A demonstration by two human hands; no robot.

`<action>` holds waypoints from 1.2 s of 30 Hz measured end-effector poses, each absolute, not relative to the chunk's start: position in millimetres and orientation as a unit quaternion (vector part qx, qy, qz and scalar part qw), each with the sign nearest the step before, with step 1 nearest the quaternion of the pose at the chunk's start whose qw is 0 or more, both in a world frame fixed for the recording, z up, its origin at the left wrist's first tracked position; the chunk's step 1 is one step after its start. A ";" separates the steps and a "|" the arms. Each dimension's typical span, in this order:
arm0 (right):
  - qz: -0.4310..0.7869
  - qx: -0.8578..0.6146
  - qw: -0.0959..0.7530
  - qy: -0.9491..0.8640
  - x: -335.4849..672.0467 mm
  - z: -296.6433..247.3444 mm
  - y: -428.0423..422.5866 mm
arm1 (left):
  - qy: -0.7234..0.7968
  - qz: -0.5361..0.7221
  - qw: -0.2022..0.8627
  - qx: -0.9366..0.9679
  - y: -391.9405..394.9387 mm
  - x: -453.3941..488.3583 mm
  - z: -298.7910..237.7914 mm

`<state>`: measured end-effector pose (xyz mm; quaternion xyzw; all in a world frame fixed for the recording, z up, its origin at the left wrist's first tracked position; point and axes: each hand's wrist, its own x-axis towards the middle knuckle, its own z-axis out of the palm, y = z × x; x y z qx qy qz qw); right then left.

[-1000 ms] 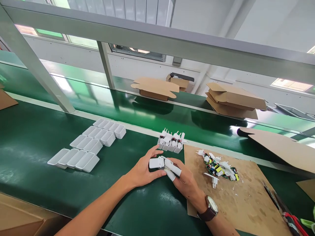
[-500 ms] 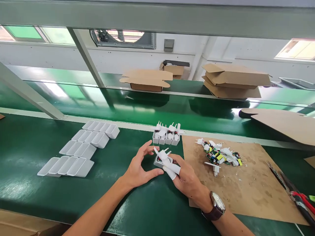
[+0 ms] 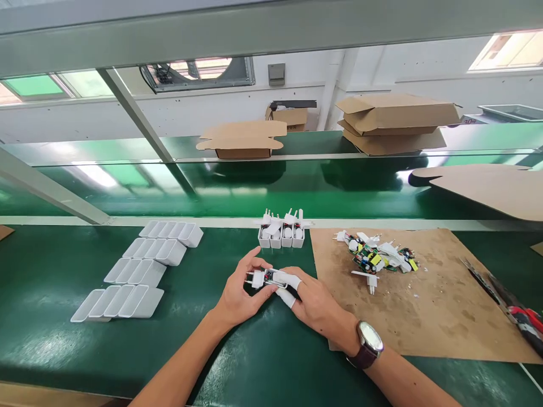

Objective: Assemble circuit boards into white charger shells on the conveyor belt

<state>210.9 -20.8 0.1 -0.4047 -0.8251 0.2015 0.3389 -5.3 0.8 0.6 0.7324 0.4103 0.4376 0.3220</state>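
Note:
Between my two hands is a white plug adapter, its case tilted on its side with electronic parts showing inside and the pronged plug piece pointing left. My left hand grips it from the left with thumb and fingers. White finger covers are on the thumb and index finger of my right hand, which is closed on the case's right end. Just beyond stand several filled white adapter cases in a row, plug pieces resting on top. On the left lie rows of hollow white cases.
A brown cardboard sheet on the right bears a pile of circuit boards and plug pieces. Red-handled scissors lie at its right edge. Folded cardboard boxes are stacked on the raised shelf behind, below a metal beam.
The adapter has turned from upright onto its side, plug piece now leftward. My left hand has closed on it. The view has shifted and tilted slightly.

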 end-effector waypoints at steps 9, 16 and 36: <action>0.228 -0.400 0.337 -0.821 211.2 -1.0 -17.4 | 0.432 0.407 0.336 0.731 3.1 -8.5 -0.5; 0.548 -0.411 0.452 -0.571 204.8 -2.7 -7.4 | 0.391 0.439 0.320 0.743 3.3 -6.3 -4.2; 0.712 -0.391 0.405 -0.419 196.8 -1.9 -9.3 | 0.338 0.458 0.206 0.796 -5.1 3.0 -1.8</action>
